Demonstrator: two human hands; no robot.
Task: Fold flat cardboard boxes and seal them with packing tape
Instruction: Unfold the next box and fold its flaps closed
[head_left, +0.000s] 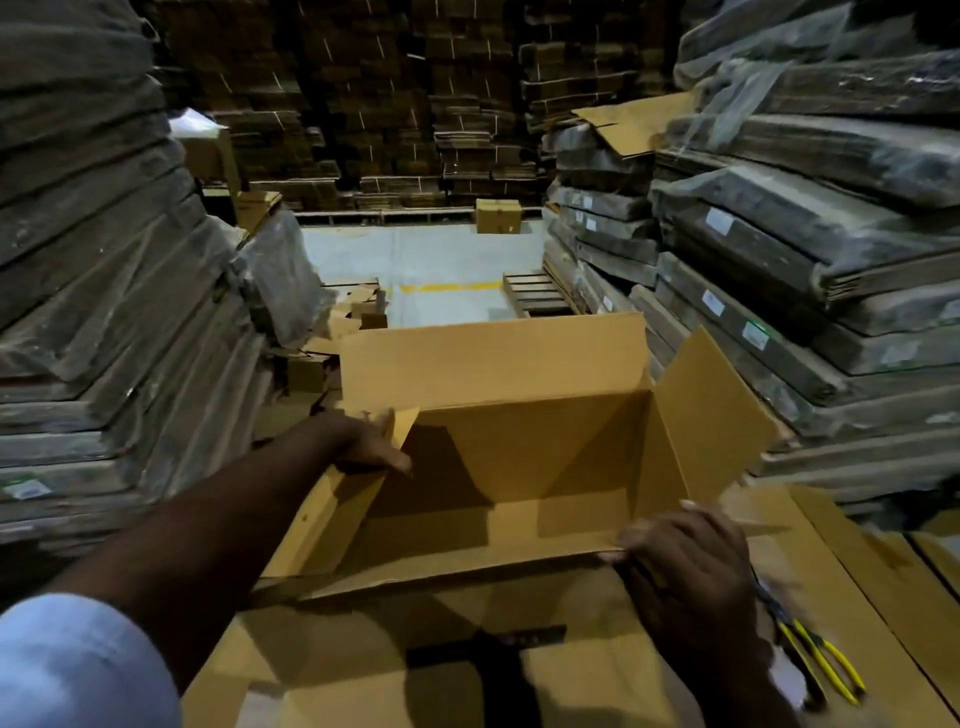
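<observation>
Left hand (371, 449) lay on the left short flap (332, 514) of the cardboard box (524, 452), fingers mostly straight, pressing that flap down and inward; not curled round it as far as the view showed. Right hand (680, 545) gripped the near rim of the box at its right corner, fingers curled over the edge, thumb side hidden.

Between the two hands the box stood squared up and open toward the camera, inside walls bare. Beyond the left hand the far long flap (488, 364) stood upright; beyond the right hand the right short flap (711, 415) leaned outward. Under the hands the box rested on flat cardboard sheets (831, 561).

Judged progress: the flat blank had been opened into a tube, and flap folding was only starting, one flap going down with three still up. No tape on this end, and no tape roll or dispenser in view. Just right of the right wrist lay yellow-handled pliers (821, 660), blurred.

Farther out on both sides stood wrapped stacks of flat cartons (104, 312), and well ahead a small closed box (497, 215) on the floor.
</observation>
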